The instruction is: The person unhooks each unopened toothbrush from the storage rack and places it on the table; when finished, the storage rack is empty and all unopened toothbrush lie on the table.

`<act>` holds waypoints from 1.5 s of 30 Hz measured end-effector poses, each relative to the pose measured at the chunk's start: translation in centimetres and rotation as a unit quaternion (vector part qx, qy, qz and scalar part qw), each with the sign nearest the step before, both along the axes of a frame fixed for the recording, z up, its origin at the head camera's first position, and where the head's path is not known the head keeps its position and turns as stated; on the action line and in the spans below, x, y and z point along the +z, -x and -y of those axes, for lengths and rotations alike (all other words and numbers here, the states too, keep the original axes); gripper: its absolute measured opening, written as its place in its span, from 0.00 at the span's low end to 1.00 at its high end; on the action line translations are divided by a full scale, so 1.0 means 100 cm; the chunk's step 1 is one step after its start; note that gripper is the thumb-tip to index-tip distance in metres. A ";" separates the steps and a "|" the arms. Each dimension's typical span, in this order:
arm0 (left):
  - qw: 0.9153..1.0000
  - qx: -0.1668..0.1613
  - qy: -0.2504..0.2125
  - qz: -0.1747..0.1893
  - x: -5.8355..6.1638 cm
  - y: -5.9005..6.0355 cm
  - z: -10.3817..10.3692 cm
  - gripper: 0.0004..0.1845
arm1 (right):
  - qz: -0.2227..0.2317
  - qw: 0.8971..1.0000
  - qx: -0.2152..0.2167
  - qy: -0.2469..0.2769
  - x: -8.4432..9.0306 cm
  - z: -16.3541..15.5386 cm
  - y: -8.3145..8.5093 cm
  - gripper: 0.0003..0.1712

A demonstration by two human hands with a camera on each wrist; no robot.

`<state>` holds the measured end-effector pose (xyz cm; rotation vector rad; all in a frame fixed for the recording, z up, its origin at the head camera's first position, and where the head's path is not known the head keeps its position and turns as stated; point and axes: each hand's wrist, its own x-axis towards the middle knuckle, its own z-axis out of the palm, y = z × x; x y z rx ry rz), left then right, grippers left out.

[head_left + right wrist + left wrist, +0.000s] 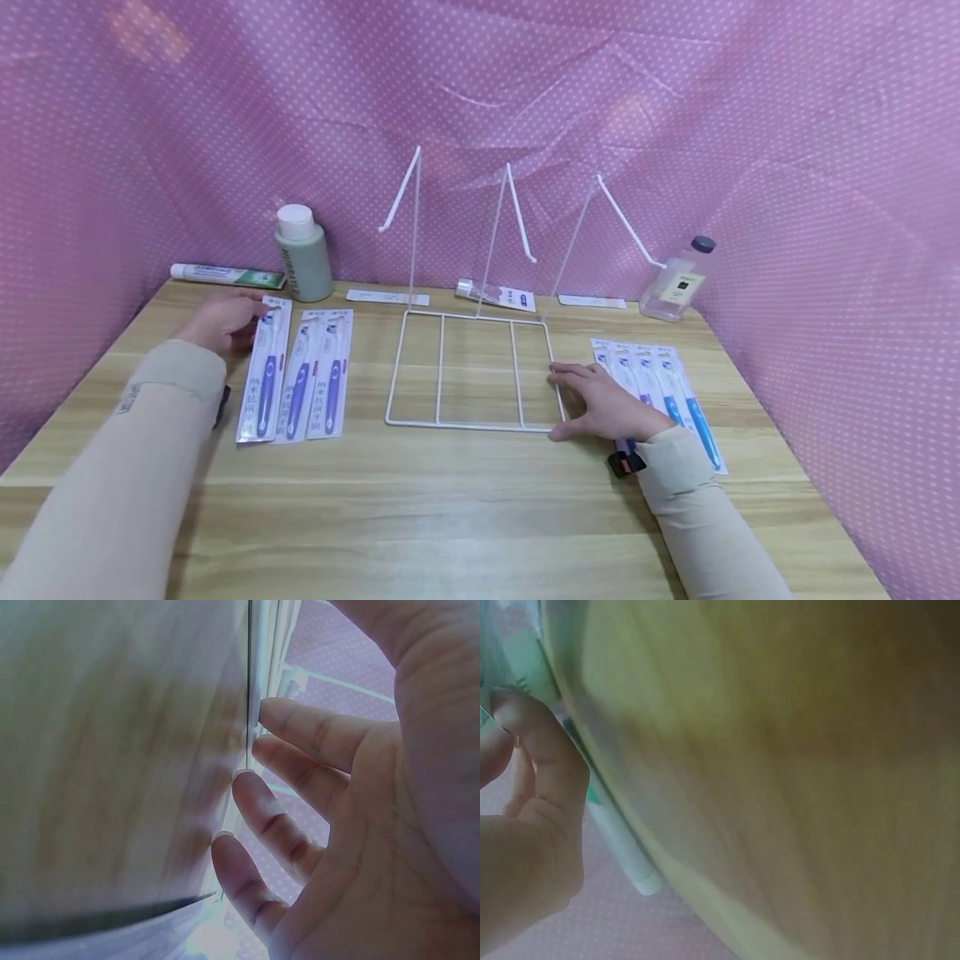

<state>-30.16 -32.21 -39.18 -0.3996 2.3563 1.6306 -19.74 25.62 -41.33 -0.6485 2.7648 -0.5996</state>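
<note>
My left hand (225, 319) pinches the upper edge of a packaged purple toothbrush (266, 375), the leftmost in a group. In the left wrist view, thumb and index finger meet at the clear edge of the pack. Two more purple toothbrush packs (297, 379) lie just to its right, the held one overlapping its neighbour. A white wire rack (441, 371) with three upright hooked arms stands mid-table. My right hand (603, 404) rests at the right side of the rack's base, fingers spread and loosely bent. The right wrist view shows its fingertips (244, 780) down along the tabletop.
Several toothbrush packs (693, 408) lie right of my right hand, partly behind it. Along the back stand a green bottle (307, 262) and a clear dark-capped bottle (678, 287). Toothpaste tubes (232, 276) and flat white packs (386, 297) lie there, before a pink dotted curtain (300, 100).
</note>
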 end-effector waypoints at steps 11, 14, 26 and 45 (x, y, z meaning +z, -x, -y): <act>0.990 0.027 0.140 -0.015 -0.004 0.003 -0.018 0.22 | -0.002 1.000 0.001 0.000 0.003 0.003 0.000 0.56; 0.984 0.013 0.176 -0.015 -0.002 0.001 -0.019 0.22 | -0.002 1.000 0.003 0.000 0.002 0.004 0.001 0.57; 0.936 -0.158 0.282 -0.136 0.010 -0.016 -0.012 0.25 | -0.004 1.000 0.001 -0.002 0.003 0.004 0.001 0.56; 0.905 -0.245 0.329 -0.114 -0.005 -0.019 -0.015 0.34 | 0.000 1.000 0.002 -0.003 0.000 -0.001 0.001 0.56</act>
